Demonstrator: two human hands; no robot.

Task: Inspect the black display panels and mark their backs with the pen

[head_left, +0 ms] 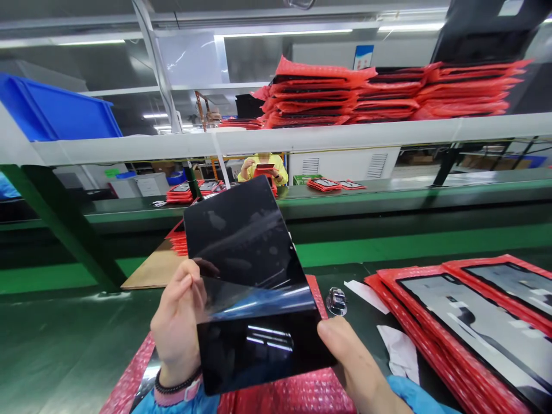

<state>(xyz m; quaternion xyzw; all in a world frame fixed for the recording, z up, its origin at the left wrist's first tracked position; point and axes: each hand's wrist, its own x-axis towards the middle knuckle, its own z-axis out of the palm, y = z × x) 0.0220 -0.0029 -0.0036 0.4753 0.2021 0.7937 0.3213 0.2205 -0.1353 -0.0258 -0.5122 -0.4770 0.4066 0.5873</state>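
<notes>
A black glossy tablet screen (259,356) is held up tilted in front of me. Its lower right edge is gripped by my right hand (353,356), with the thumb on the front. Clear protective film (241,241) covers the upper part, with bubble-like marks; its lower portion curves across the glass in a bright band. At the left edge, my left hand (179,322) is closed, thumb and fingertips pinching the film's side. Beneath the screen lies red bubble wrap (288,397), partly hidden by the screen and my hands.
Red bubble bags with screen panels (483,328) are stacked at right, near white paper scraps (399,351) and a small metal object (336,302). Cardboard (155,267) lies behind left. A shelf (276,141) above holds red bags (310,95) and a blue bin (60,112). A person (263,167) works opposite.
</notes>
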